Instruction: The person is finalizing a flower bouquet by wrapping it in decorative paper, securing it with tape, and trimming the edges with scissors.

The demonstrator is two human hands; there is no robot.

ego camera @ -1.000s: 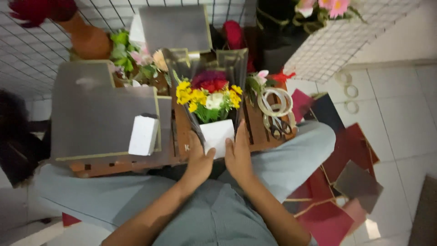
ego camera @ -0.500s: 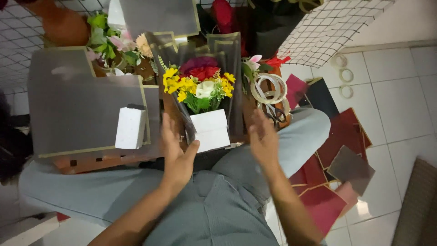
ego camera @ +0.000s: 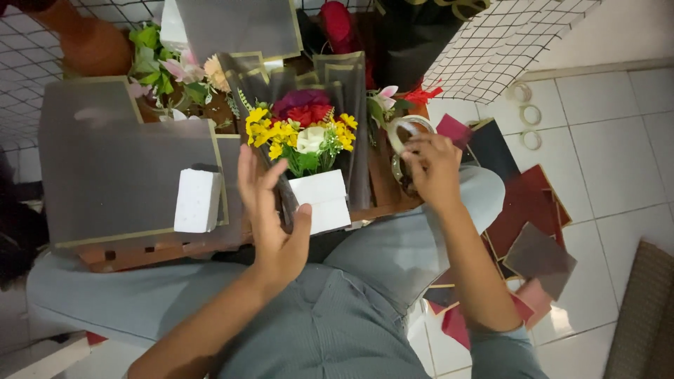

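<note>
a low wooden tabletop [ego camera: 151,247] rests across the lap of a seated person, seen from above. sheets of dark grey wrapping paper [ego camera: 119,175] cover its left half, and a loose white foam block [ego camera: 197,200] lies on them near the front edge. at the middle of the tabletop stands a small bouquet [ego camera: 303,130] of yellow, red and white flowers, stuck into a second white foam block [ego camera: 324,201] and backed by folded dark paper. the left hand [ego camera: 270,210] is open, fingers spread, its thumb touching the left side of that block at the front edge. the right hand [ego camera: 434,168] is curled around a roll of tape [ego camera: 399,130] near the right edge, above a pair of scissors. the bouquet looks light and fragile: blooms and thin stems would crush, and the paper creases easily. the stiff foam base, gripped by its sides, seems the safest hold, though it dents under pressure.
</note>
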